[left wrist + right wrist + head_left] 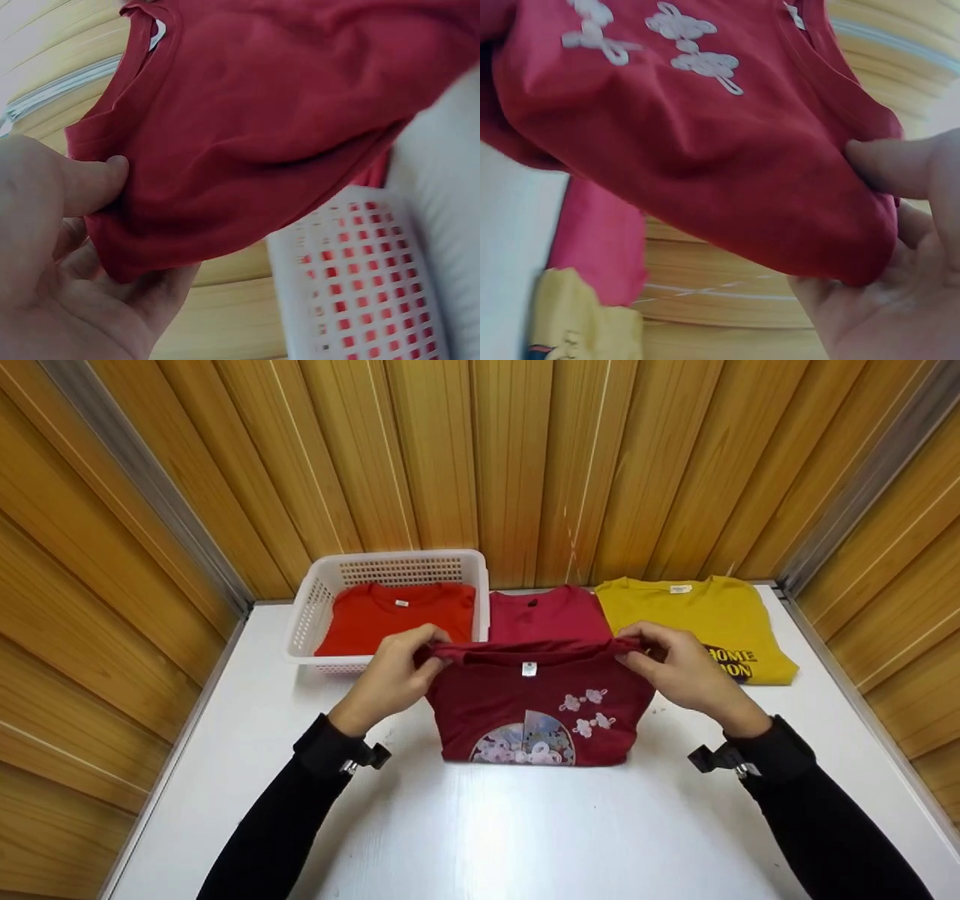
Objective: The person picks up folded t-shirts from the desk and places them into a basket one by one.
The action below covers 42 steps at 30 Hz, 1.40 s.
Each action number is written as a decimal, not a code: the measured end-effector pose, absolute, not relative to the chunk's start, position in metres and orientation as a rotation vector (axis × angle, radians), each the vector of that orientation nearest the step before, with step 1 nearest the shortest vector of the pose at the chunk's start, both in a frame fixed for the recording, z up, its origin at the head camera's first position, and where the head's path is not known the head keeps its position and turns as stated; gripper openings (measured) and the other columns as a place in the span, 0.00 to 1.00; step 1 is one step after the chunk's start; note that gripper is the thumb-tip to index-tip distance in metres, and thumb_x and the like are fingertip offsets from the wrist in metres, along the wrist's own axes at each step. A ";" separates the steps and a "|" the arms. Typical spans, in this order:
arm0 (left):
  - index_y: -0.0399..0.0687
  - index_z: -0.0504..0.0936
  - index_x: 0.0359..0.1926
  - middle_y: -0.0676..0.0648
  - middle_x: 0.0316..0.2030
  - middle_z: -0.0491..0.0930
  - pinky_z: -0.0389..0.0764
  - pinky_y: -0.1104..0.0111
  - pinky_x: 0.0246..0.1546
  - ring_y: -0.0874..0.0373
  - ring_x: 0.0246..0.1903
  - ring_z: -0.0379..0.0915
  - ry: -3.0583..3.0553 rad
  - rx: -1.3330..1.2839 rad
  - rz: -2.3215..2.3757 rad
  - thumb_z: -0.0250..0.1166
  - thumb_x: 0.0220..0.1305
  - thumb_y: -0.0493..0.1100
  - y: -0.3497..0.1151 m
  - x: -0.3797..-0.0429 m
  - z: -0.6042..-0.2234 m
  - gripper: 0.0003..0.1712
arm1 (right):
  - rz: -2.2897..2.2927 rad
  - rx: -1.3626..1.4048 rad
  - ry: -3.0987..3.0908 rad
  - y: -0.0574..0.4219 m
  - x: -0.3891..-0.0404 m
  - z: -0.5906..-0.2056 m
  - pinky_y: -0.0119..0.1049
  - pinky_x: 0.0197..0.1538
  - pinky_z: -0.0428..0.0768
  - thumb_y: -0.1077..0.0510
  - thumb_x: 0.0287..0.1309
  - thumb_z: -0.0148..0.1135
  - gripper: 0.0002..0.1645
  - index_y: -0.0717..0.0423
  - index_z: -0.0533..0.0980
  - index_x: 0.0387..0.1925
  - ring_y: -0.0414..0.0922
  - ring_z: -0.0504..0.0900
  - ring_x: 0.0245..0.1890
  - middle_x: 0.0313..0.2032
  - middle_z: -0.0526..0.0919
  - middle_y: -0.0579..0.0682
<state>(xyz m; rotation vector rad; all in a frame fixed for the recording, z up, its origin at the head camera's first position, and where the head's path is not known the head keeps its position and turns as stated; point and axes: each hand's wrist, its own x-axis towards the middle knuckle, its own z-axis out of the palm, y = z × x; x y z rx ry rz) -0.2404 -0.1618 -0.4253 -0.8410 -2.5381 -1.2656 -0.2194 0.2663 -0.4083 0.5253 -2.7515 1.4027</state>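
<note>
Two black-clad forearms slant inward from the lower edge of the head view, the left sleeve (274,817) rising from the lower left and the right sleeve (832,825) from the lower right, nearly mirroring each other. The left hand (390,675) sits just left of the centre and the right hand (690,671) to the right of it, at about the same height, with both thumbs pointing inward. Each hand pinches an upper corner of the dark red shirt (487,697), which spans the middle of the frame with its neckline stretched between them and its floral print facing the camera; whether its lower edge touches the white table (480,832) I cannot tell. In the left wrist view the thumb presses on the front of the cloth at the left, with the other fingers curled behind it; the right wrist view shows the same hold at the right. Beyond the hands, a white basket (397,556) with a bright red shirt (390,622) inside stands left of centre, a pink shirt (547,611) lies just beside it, and a yellow shirt (679,611) lies at centre right, partly hidden by the right hand
</note>
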 end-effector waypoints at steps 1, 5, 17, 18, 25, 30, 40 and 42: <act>0.51 0.87 0.46 0.55 0.40 0.91 0.83 0.69 0.40 0.60 0.38 0.81 -2.518 -0.838 -1.271 0.68 0.75 0.34 -0.164 -0.241 -0.421 0.07 | 1.398 0.534 -2.721 0.265 -0.219 -0.405 0.25 0.45 0.83 0.60 0.77 0.68 0.11 0.53 0.87 0.56 0.43 0.84 0.41 0.48 0.92 0.53; 0.50 0.88 0.47 0.55 0.39 0.90 0.82 0.70 0.38 0.60 0.36 0.80 -2.455 -0.828 -1.266 0.71 0.75 0.36 -0.171 -0.241 -0.406 0.05 | 1.359 0.570 -2.621 0.259 -0.216 -0.389 0.24 0.43 0.85 0.61 0.75 0.69 0.13 0.52 0.89 0.57 0.41 0.86 0.39 0.48 0.93 0.53; 0.45 0.90 0.46 0.49 0.39 0.90 0.80 0.75 0.45 0.59 0.40 0.81 -2.250 -0.714 -1.291 0.70 0.73 0.30 -0.199 -0.246 -0.381 0.07 | 1.395 0.655 -2.520 0.222 -0.227 -0.372 0.25 0.44 0.86 0.62 0.76 0.68 0.12 0.51 0.90 0.55 0.44 0.87 0.40 0.52 0.92 0.51; 0.44 0.90 0.45 0.49 0.40 0.90 0.80 0.75 0.44 0.58 0.39 0.81 -2.242 -0.687 -1.303 0.70 0.72 0.29 -0.202 -0.246 -0.380 0.08 | 1.420 0.661 -2.523 0.217 -0.228 -0.372 0.25 0.44 0.86 0.62 0.76 0.68 0.12 0.51 0.90 0.55 0.45 0.87 0.40 0.52 0.92 0.51; 0.47 0.90 0.46 0.50 0.39 0.87 0.75 0.74 0.32 0.59 0.33 0.75 -2.251 -0.466 -1.337 0.70 0.74 0.33 -0.237 -0.246 -0.369 0.06 | 1.594 0.713 -2.491 0.179 -0.240 -0.368 0.31 0.48 0.91 0.63 0.75 0.67 0.15 0.50 0.89 0.57 0.50 0.89 0.43 0.52 0.92 0.51; 0.45 0.90 0.46 0.51 0.35 0.84 0.73 0.73 0.30 0.60 0.31 0.73 -2.207 -0.364 -1.362 0.70 0.74 0.35 -0.261 -0.247 -0.364 0.05 | 1.612 0.775 -2.468 0.149 -0.249 -0.363 0.33 0.48 0.91 0.62 0.76 0.67 0.14 0.48 0.89 0.57 0.51 0.90 0.43 0.51 0.93 0.50; 0.43 0.90 0.49 0.52 0.40 0.86 0.79 0.74 0.36 0.58 0.37 0.77 -2.142 -0.175 -1.363 0.66 0.75 0.34 -0.296 -0.252 -0.362 0.08 | 1.594 0.751 -2.463 0.100 -0.267 -0.351 0.42 0.52 0.87 0.58 0.76 0.69 0.13 0.50 0.89 0.57 0.49 0.88 0.46 0.50 0.93 0.49; 0.43 0.91 0.49 0.52 0.40 0.86 0.78 0.74 0.36 0.57 0.37 0.76 -2.154 -0.130 -1.341 0.66 0.75 0.34 -0.302 -0.255 -0.360 0.09 | 1.580 0.739 -2.475 0.093 -0.273 -0.351 0.42 0.53 0.87 0.59 0.76 0.68 0.13 0.51 0.89 0.57 0.48 0.88 0.47 0.50 0.93 0.49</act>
